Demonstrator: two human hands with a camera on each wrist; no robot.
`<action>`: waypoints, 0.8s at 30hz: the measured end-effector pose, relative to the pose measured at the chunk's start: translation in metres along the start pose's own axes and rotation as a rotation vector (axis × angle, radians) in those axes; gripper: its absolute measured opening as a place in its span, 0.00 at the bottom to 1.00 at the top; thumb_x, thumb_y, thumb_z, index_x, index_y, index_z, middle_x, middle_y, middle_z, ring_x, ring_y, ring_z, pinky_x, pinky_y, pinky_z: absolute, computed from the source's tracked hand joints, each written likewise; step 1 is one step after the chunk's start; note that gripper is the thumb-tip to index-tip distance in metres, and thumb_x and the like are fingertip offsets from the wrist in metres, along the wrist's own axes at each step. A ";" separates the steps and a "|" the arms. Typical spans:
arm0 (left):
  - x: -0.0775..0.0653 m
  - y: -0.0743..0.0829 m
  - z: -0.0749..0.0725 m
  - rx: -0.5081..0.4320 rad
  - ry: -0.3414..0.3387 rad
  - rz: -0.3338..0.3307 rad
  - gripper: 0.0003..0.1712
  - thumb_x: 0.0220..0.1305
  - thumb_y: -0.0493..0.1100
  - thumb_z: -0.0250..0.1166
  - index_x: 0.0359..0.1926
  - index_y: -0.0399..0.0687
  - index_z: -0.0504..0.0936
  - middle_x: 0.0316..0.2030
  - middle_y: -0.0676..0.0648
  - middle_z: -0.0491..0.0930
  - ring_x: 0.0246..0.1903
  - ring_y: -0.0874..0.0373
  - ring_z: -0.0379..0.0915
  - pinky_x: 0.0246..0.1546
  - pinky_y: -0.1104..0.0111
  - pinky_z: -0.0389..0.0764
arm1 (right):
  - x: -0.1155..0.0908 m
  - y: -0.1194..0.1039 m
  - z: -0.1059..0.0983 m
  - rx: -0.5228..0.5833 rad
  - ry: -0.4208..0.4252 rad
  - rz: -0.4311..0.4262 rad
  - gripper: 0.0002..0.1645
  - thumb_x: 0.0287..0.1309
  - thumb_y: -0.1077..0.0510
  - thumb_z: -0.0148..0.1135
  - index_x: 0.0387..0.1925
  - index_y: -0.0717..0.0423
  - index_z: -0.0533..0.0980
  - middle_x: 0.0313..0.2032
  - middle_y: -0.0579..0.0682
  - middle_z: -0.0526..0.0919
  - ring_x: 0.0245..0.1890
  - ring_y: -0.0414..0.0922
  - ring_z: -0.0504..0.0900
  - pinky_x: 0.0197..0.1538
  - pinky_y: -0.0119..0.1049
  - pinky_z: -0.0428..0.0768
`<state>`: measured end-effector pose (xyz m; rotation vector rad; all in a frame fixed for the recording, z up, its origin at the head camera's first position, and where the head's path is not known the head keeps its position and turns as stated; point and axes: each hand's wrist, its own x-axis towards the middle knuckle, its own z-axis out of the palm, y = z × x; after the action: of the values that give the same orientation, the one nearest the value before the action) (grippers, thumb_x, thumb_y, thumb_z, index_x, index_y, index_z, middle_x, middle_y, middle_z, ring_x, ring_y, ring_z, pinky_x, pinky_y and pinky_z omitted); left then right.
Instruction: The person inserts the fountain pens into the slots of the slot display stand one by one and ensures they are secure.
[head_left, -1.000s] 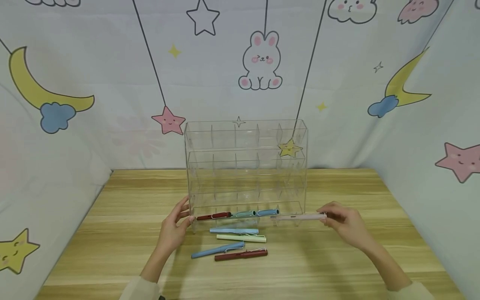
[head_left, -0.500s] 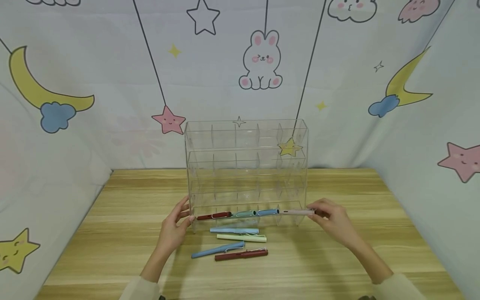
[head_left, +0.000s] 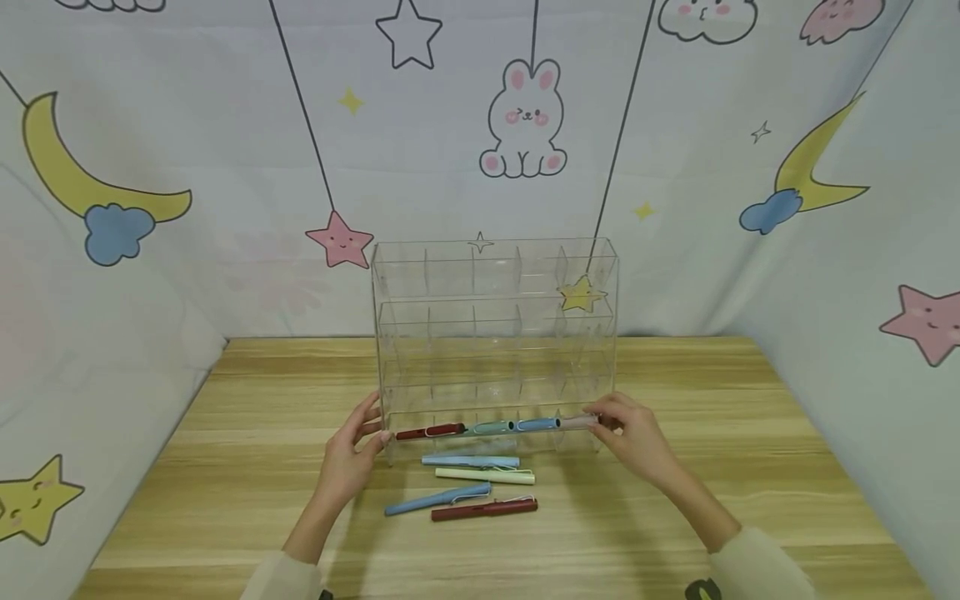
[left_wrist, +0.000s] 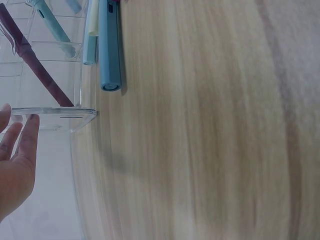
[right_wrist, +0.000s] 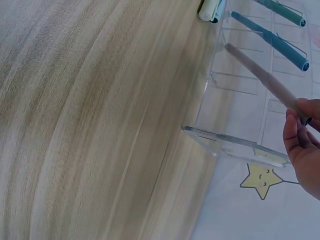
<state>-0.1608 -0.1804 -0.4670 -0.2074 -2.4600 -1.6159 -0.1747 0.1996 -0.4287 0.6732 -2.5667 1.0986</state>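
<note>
In the head view a clear tiered pen rack (head_left: 497, 310) stands on the table. My left hand (head_left: 349, 454) holds its left side near the bottom, fingers against the outer face of the clear panel (left_wrist: 55, 111) and thumb by the front edge. My right hand (head_left: 628, 433) pinches the end of a pale pink pen (right_wrist: 274, 86), which slants over the rightmost part of the lowest tier. To its left on that tier lie a blue pen (head_left: 537, 424), a green pen (head_left: 489, 428) and a dark red pen (head_left: 430, 432).
Before the rack, on the wooden table (head_left: 630, 533), lie a light blue pen (head_left: 468, 462), a cream pen (head_left: 483, 476), a blue pen (head_left: 437, 499) and a dark red pen (head_left: 483, 509). A printed cloth (head_left: 420, 167) hangs behind and at both sides.
My right hand has moved left with the pale pink pen, from beyond the rack's right side to the lowest tier beside the blue pen. My left hand stays in place.
</note>
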 end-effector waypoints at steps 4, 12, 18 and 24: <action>0.000 0.000 0.000 0.002 0.000 0.002 0.35 0.57 0.25 0.59 0.65 0.42 0.61 0.50 0.34 0.73 0.48 0.40 0.72 0.39 0.63 0.80 | 0.000 0.000 0.001 -0.009 -0.002 0.021 0.12 0.45 0.73 0.66 0.37 0.66 0.80 0.32 0.50 0.78 0.26 0.35 0.72 0.27 0.27 0.76; 0.000 -0.001 0.000 -0.011 0.008 0.027 0.35 0.56 0.24 0.59 0.64 0.40 0.61 0.49 0.32 0.73 0.47 0.38 0.72 0.38 0.63 0.81 | -0.003 0.002 -0.002 -0.006 0.033 0.048 0.13 0.47 0.69 0.66 0.38 0.66 0.78 0.28 0.49 0.77 0.23 0.36 0.73 0.25 0.28 0.76; 0.000 0.000 0.000 0.002 0.001 0.009 0.35 0.57 0.26 0.59 0.65 0.41 0.61 0.50 0.33 0.73 0.48 0.40 0.72 0.39 0.61 0.80 | -0.005 0.001 -0.005 -0.028 0.032 0.133 0.07 0.53 0.65 0.63 0.35 0.65 0.78 0.25 0.46 0.76 0.22 0.37 0.70 0.24 0.28 0.73; 0.000 -0.001 0.000 0.018 -0.010 0.007 0.35 0.57 0.26 0.59 0.65 0.41 0.60 0.50 0.33 0.72 0.48 0.39 0.72 0.40 0.60 0.80 | -0.007 0.004 -0.005 -0.012 0.025 0.125 0.04 0.53 0.66 0.62 0.32 0.64 0.78 0.25 0.46 0.77 0.21 0.35 0.68 0.22 0.28 0.71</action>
<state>-0.1607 -0.1810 -0.4680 -0.2216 -2.4775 -1.5933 -0.1706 0.2076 -0.4301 0.4987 -2.6227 1.1211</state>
